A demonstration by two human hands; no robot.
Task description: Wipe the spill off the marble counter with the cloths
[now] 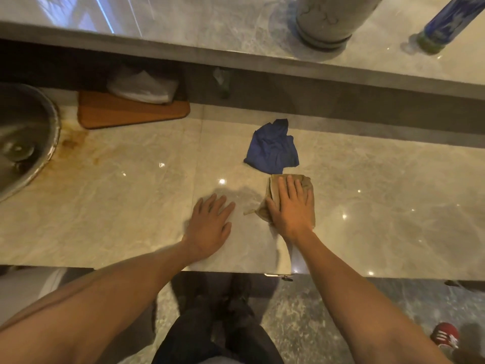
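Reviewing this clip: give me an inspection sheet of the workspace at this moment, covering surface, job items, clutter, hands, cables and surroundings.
Surface: marble counter, glossy; brownish staining beside the sink; faint wet sheen between the hands.
Job's things: tan cloth flat under the right hand; blue cloth crumpled just behind it, untouched.
Clutter: wooden board with a white bag on it, at the back.
Hands: left hand flat on bare marble, holding nothing; right hand pressed palm-down on the tan cloth.
Cables: nothing seen.
Surroundings: upper ledge with a grey jar and a blue bottle; red shoe on the floor.
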